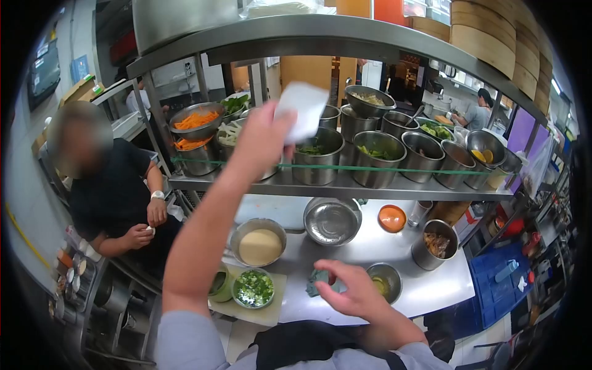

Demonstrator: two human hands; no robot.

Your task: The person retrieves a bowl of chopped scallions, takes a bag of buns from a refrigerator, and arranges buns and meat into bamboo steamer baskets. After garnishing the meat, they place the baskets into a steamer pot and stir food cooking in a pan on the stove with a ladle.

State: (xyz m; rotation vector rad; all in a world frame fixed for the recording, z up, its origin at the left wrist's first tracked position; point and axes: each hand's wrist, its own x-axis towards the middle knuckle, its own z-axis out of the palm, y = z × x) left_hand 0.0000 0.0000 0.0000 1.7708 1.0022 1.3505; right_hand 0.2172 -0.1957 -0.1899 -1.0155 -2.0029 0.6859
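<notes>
My left hand [265, 132] is raised in front of the steel shelf, with its fingers closed on a white paper slip [305, 111]. The slip is slightly blurred, and I see nothing written on it. Low over the steel counter, my right hand [354, 290] has its thumb and forefinger apart, and nothing shows in it. Just left of those fingers lies a crumpled grey-green cloth [316, 282]. Partly behind the right hand stands a small steel bowl [391, 280] with some yellowish liquid. A bowl of chopped green onions [253, 288] is further left on a pale board [271, 308].
Steel pots of cut vegetables [317, 154] line the shelf [271, 185] behind a glass edge. On the counter are a pan of beige batter [259, 245], a steel basin [333, 221], an orange dish [392, 217] and a brown-filled pot [435, 243]. Another person [117, 185] stands close at left.
</notes>
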